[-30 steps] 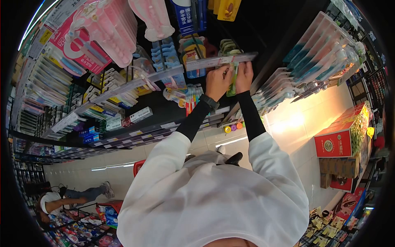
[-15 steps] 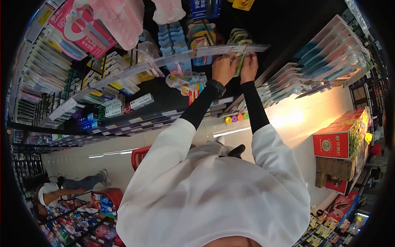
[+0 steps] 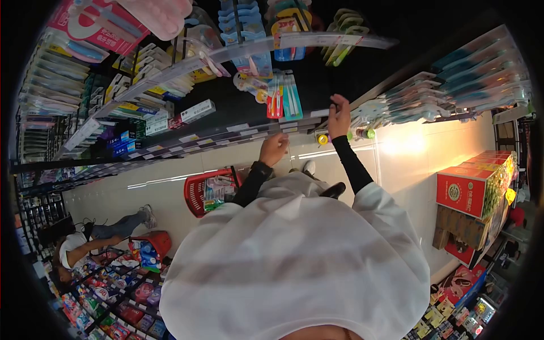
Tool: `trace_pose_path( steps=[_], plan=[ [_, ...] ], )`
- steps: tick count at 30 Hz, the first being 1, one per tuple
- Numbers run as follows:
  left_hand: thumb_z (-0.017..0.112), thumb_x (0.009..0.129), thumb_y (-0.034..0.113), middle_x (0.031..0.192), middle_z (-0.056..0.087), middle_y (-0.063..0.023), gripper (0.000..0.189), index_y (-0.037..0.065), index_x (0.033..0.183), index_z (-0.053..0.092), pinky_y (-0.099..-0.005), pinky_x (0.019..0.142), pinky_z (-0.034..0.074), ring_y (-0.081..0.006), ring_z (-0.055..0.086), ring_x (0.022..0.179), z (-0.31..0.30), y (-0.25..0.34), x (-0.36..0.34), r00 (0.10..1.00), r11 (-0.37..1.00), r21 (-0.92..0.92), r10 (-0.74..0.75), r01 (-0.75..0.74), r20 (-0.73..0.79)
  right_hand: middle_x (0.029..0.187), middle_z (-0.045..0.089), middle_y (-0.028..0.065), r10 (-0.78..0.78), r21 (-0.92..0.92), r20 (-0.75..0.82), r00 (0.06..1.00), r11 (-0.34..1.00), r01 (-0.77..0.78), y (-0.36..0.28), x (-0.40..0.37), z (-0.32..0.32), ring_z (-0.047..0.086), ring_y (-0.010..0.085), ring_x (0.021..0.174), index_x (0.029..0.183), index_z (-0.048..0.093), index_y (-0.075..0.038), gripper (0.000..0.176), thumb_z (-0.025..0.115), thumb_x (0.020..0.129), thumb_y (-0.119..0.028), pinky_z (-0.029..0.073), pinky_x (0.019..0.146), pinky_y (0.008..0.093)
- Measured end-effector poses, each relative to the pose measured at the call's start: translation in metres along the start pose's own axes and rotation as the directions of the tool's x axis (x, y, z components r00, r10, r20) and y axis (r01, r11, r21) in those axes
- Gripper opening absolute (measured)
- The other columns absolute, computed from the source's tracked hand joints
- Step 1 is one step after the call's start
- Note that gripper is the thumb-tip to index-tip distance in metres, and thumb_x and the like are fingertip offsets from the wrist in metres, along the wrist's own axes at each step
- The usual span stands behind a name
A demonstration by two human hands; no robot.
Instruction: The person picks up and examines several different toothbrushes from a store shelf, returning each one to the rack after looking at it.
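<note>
My left hand is just in front of the shelf edge, fingers curled loosely with nothing visible in them. At the shelf's right part, my right hand is raised with its fingers partly bent and apart, holding nothing that shows. Green toothbrush packs hang on a hook above it. Between the hands and the hooks, a red toothbrush pack and a teal one lie on the black shelf.
A red basket with packs inside stands on the floor by my left arm. A person is at the lower left beside another red basket. Red boxes are stacked at the right.
Both hands have let go of the green packs and come back toward my body, my left hand farther. The view has shifted, and the red basket now shows more fully.
</note>
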State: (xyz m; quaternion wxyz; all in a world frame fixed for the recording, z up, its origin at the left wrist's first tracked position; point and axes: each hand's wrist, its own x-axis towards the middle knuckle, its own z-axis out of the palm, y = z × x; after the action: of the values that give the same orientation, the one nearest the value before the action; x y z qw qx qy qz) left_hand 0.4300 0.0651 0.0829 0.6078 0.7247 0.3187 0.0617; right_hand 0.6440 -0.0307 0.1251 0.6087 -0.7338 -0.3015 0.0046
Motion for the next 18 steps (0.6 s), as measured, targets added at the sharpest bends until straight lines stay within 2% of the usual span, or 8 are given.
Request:
trace_pose_path(
  steps=[1,4,6,11,13,15,17,18],
  plan=[
    [0.051,0.089,0.018,0.094,0.064,-0.0104,0.027,0.0,0.108,0.054,-0.0238,0.052,0.05,-0.0157,0.065,0.07,-0.004,-0.006,-0.017,0.989,0.985,-0.085,-0.147,0.149,0.032,0.1,0.059,0.0122,0.011,-0.114,0.064,0.998,0.993,-0.004,0.021,-0.011,0.004,0.055,0.0261,0.095,0.106,0.05,-0.003,0.032,0.053,0.075,0.003,0.042,0.083,0.0352],
    [0.049,0.09,0.019,0.094,0.064,-0.0093,0.026,0.002,0.109,0.054,-0.022,0.049,0.048,-0.0149,0.065,0.066,-0.017,-0.026,-0.041,0.973,0.959,-0.161,-0.229,0.232,0.036,0.097,0.058,0.0128,0.113,-0.22,0.169,0.979,0.973,-0.074,0.076,-0.047,0.026,0.055,0.0295,0.093,0.105,0.05,-0.004,0.033,0.057,0.073,0.0,0.043,0.082,0.0379],
    [0.049,0.091,0.019,0.094,0.064,-0.0094,0.025,0.002,0.109,0.054,-0.0216,0.049,0.047,-0.0148,0.065,0.065,-0.022,-0.04,-0.049,0.98,0.968,-0.155,-0.2,0.198,0.003,0.098,0.055,0.0144,0.163,-0.404,0.28,0.946,0.914,-0.038,0.089,-0.06,0.042,0.053,0.0331,0.095,0.104,0.051,-0.005,0.034,0.061,0.072,-0.006,0.042,0.083,0.0416],
    [0.047,0.091,0.018,0.094,0.064,-0.0097,0.023,0.004,0.109,0.054,-0.0214,0.049,0.047,-0.0148,0.064,0.064,-0.03,-0.055,-0.068,0.982,0.979,-0.09,-0.188,0.184,-0.034,0.101,0.049,0.0167,0.156,-0.485,0.242,0.958,0.875,-0.02,0.069,-0.058,0.079,0.048,0.0356,0.099,0.104,0.05,-0.007,0.039,0.066,0.069,-0.013,0.042,0.081,0.0446],
    [0.047,0.091,0.017,0.093,0.064,-0.01,0.022,0.004,0.109,0.054,-0.0211,0.049,0.046,-0.015,0.064,0.064,-0.027,-0.048,-0.073,0.98,0.977,-0.093,-0.194,0.191,-0.034,0.099,0.049,0.0152,0.07,-0.541,0.274,0.959,0.836,0.093,0.054,-0.05,0.092,0.049,0.0347,0.097,0.105,0.049,-0.009,0.041,0.067,0.069,-0.014,0.042,0.081,0.0428],
    [0.046,0.091,0.016,0.093,0.064,-0.0096,0.022,0.005,0.109,0.054,-0.0211,0.049,0.047,-0.0142,0.064,0.065,-0.026,-0.045,-0.075,0.978,0.974,-0.103,-0.208,0.204,-0.029,0.108,0.047,0.0157,0.058,-0.508,0.33,0.942,0.852,0.126,0.045,-0.047,0.107,0.046,0.0349,0.102,0.109,0.048,-0.008,0.045,0.067,0.069,-0.018,0.041,0.083,0.0443],
    [0.045,0.091,0.016,0.093,0.063,-0.0088,0.022,0.007,0.11,0.053,-0.0209,0.05,0.047,-0.0125,0.063,0.065,-0.022,-0.046,-0.079,0.99,0.984,-0.128,-0.134,0.128,-0.042,0.118,0.041,0.0183,0.012,-0.573,0.409,0.912,0.782,0.247,0.031,-0.05,0.123,0.041,0.0375,0.108,0.114,0.045,-0.007,0.052,0.067,0.07,-0.023,0.038,0.084,0.0503],
    [0.045,0.092,0.016,0.093,0.063,-0.0078,0.022,0.007,0.11,0.053,-0.021,0.05,0.047,-0.011,0.062,0.065,-0.021,-0.043,-0.081,0.989,0.98,-0.139,-0.146,0.14,-0.038,0.129,0.032,0.0212,0.117,-0.611,0.449,0.886,0.764,0.208,0.039,-0.052,0.134,0.032,0.0404,0.119,0.122,0.04,-0.006,0.065,0.068,0.07,-0.033,0.032,0.09,0.0559]
  ],
)
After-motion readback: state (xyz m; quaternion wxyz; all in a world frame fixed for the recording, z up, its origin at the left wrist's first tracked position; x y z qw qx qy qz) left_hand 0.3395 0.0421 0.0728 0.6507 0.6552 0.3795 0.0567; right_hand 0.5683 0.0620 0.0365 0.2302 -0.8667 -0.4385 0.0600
